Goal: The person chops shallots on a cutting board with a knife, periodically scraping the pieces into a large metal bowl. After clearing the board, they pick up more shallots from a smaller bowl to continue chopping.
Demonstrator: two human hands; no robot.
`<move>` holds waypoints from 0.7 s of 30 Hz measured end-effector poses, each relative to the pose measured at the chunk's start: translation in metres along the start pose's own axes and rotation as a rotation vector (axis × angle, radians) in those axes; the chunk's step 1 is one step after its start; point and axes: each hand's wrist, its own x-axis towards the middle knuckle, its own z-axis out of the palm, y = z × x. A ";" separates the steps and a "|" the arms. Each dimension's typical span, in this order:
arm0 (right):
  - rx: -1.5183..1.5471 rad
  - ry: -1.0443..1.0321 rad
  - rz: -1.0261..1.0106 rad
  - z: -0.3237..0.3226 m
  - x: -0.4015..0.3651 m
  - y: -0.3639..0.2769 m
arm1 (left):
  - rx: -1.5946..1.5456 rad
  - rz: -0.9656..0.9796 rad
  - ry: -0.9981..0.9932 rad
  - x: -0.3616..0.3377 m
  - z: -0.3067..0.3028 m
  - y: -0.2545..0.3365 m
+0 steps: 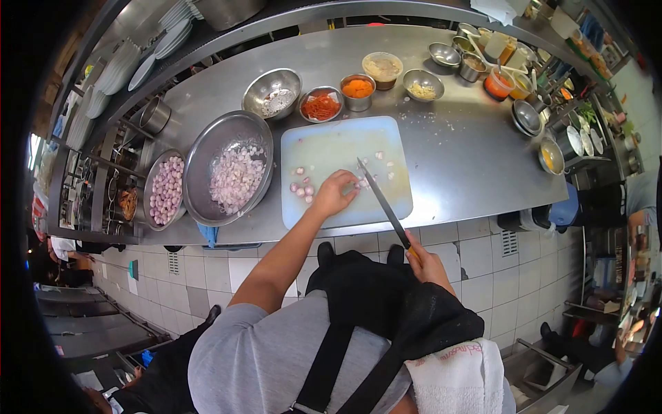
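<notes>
Long and silvery, a stainless-steel counter (476,172) spans a kitchen floored with pale square tiles (500,279). Near its front edge lies a white rectangular cutting board (321,148) with rounded corners.

Just off the board's near side, the right hand (429,265) has its fingers wrapped firmly round the partly yellow handle of a long steel knife (385,200), whose blade slants forward and leftward over the board. Low over the board's middle is the left hand (336,193), its fingers bent and close together, with the tips beside the blade at small pale-pink shallot pieces (364,183); whether they pinch one, I cannot tell.

Left of that hand, a cluster of whole peeled pinkish shallots (301,191) sits on the board, while a few pale scraps (379,156) lie scattered beyond the blade.

Beside the board on the left stands a wide, deep steel bowl (203,159) with a heap of chopped pink-white shallots (238,181) inside. Farther left, a smaller steel bowl (148,200) is filled with whole shallots (167,190). Behind the board are a small metal bowl of red strips (321,107), a round metal container of orange contents (358,103) and a clear lidded tub (383,69).
</notes>
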 end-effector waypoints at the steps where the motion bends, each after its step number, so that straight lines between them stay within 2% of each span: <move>1: -0.030 0.010 -0.032 0.003 0.000 0.000 | -0.001 -0.005 0.005 -0.005 0.004 -0.001; 3: -0.071 0.014 -0.065 0.006 0.000 0.000 | -0.011 -0.034 0.100 -0.012 0.013 -0.003; 7: -0.210 0.031 -0.112 0.005 0.000 -0.005 | -0.032 -0.086 0.098 -0.018 0.015 -0.015; 10: -0.220 0.015 -0.101 0.006 0.001 -0.008 | -0.021 -0.046 0.033 -0.012 0.008 -0.015; 12: -0.212 0.014 -0.091 0.007 0.000 -0.008 | 0.131 0.106 0.028 -0.003 0.005 -0.012; 13: -0.186 0.042 -0.090 0.009 -0.001 -0.008 | 0.129 0.104 0.030 0.000 0.001 -0.010; 15: -0.161 0.067 -0.093 0.010 -0.002 -0.005 | 0.124 0.049 -0.118 0.004 -0.004 -0.010; 16: -0.139 0.065 -0.091 0.010 -0.002 -0.003 | 0.126 0.047 -0.116 0.003 -0.004 -0.009; 18: -0.112 0.067 -0.090 0.011 -0.003 -0.003 | 0.062 -0.144 -0.078 0.000 -0.002 -0.009; 21: -0.069 0.037 -0.082 0.016 -0.003 -0.005 | -0.019 -0.192 -0.007 -0.009 0.010 -0.010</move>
